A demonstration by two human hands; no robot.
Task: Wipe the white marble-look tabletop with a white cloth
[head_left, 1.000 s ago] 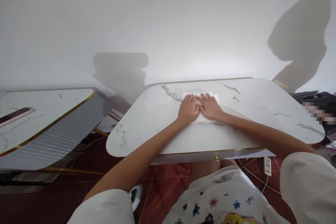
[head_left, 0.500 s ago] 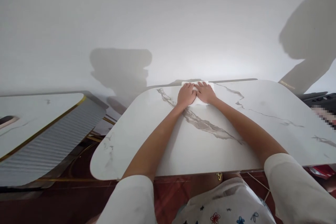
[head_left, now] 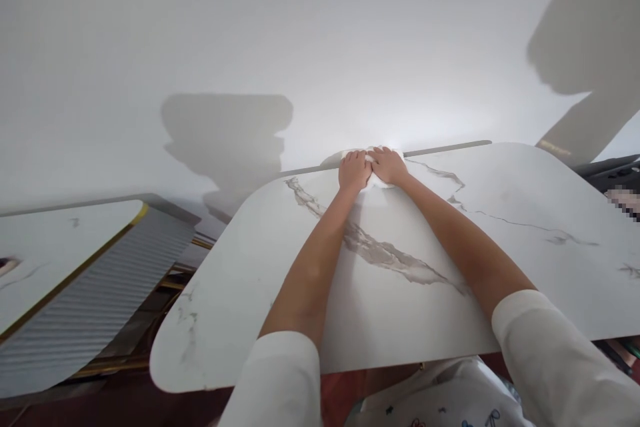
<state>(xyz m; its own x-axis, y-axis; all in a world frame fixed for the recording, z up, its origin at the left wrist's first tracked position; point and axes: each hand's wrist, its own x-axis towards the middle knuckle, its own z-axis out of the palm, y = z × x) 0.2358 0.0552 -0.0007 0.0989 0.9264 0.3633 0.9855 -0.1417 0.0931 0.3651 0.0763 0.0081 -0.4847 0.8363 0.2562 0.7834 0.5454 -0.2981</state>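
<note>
We stretch both bare arms far forward, our left hand [head_left: 354, 171] and right hand [head_left: 387, 166] side by side (thumbs touching), palms down, fingers curled.

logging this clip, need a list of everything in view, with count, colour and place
white folded cloth: 1, white, far edge of the middle table, under both hands
white marble-look table with grey veins: 1, white and grey, centre
second white marble-look table with gold trim: 1, white and gold, left
white wall: 1, white, behind, with shadows
dark device: 1, black, far right, partly blurred
left hand: 1, flat on the cloth
right hand: 1, flat on the cloth, beside the left
</note>
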